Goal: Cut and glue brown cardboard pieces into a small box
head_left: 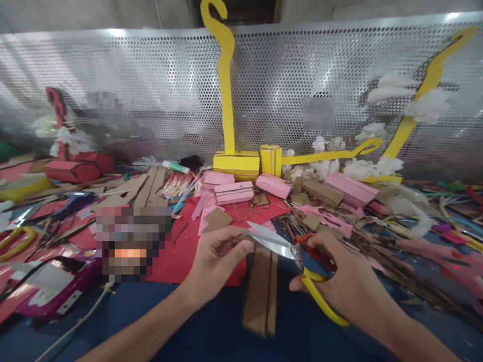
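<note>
My right hand (pixel 339 281) grips a pair of scissors (pixel 281 246) with one red and one yellow handle. Its silver blades are slightly apart and point left, across the far end of a folded brown cardboard strip (pixel 260 296). At that same end, the thumb and fingers of my left hand (pixel 217 259) are pinched together on the strip's left edge. The fingertips are partly hidden behind the blades. Beneath my left hand lies a red sheet (pixel 169 259) on the blue tabletop (pixel 211 327).
Pink boxes (pixel 234 192) and a tall yellow hook-shaped cutout on a yellow base (pixel 236 163) stand ahead, before a perforated metal panel (pixel 264 75). Twigs and paper scraps (pixel 324 216) spread to the right. At left are a purple power strip (pixel 56 286) and a white cable (pixel 81 319).
</note>
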{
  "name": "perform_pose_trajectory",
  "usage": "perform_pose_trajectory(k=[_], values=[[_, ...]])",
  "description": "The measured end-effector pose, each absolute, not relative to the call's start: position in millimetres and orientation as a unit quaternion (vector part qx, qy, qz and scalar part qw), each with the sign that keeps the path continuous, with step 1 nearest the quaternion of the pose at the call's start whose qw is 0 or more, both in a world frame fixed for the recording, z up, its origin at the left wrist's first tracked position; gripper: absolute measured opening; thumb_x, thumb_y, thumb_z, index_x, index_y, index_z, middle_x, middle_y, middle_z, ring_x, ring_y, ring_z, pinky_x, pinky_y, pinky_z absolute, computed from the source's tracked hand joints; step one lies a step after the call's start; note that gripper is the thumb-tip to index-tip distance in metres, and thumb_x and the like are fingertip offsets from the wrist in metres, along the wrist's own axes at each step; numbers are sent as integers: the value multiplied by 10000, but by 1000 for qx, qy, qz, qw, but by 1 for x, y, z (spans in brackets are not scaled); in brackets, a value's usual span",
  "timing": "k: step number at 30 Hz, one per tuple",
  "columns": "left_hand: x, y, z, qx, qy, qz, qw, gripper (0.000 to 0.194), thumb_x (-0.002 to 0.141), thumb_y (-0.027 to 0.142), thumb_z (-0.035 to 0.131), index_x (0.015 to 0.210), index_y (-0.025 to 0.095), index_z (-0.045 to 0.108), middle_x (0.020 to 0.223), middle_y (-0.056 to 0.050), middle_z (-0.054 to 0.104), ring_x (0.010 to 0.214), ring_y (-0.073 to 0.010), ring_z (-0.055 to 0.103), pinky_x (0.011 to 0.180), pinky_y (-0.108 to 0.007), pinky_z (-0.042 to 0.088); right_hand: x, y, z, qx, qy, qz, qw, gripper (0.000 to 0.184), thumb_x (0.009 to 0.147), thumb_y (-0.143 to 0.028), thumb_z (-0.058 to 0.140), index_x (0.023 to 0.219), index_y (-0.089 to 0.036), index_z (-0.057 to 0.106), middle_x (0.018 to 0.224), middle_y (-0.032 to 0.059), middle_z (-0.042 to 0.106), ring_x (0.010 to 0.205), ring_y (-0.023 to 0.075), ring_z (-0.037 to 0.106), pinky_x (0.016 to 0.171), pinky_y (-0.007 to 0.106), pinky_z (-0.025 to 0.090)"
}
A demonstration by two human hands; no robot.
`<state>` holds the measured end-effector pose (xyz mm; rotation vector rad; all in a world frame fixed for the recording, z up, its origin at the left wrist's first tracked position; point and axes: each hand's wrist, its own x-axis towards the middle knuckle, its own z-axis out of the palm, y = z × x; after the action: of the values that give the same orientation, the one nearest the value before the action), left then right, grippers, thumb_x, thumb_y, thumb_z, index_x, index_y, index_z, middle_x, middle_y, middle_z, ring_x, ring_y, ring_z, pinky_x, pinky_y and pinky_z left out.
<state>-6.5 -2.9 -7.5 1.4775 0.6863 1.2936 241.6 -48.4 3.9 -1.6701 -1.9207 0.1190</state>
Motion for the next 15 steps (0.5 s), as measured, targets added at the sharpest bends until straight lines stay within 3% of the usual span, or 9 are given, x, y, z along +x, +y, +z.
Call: perform_pose_trajectory(k=[5,11,15], values=[[-6,-2,-5,609,262,549,510,103,853,262,767,905,173,770,898,-51,777,854,-151,712,805,-231,558,244,-50,3,-621,-737,41,266,599,649,-478,852,1092,-255,516,1087,69,664,971,278,671,787,371,553],[-6,-6,-6,639,249,516,514,70,905,215,708,894,177,765,868,-37,780,808,-129,712,752,-193,540,237,-55,3,-596,-762,29,250,634,687,-630,807,1079,-251,483,1063,82,642,949,284,653,769,388,538],[-7,-5,-7,641,243,511,518,80,911,206,698,908,179,774,871,-30,779,813,-124,709,754,-185,534,237,-55,2,-582,-772,5,254,622,688,-638,806,1046,-252,475,1010,62,640,909,268,650,734,365,529]])
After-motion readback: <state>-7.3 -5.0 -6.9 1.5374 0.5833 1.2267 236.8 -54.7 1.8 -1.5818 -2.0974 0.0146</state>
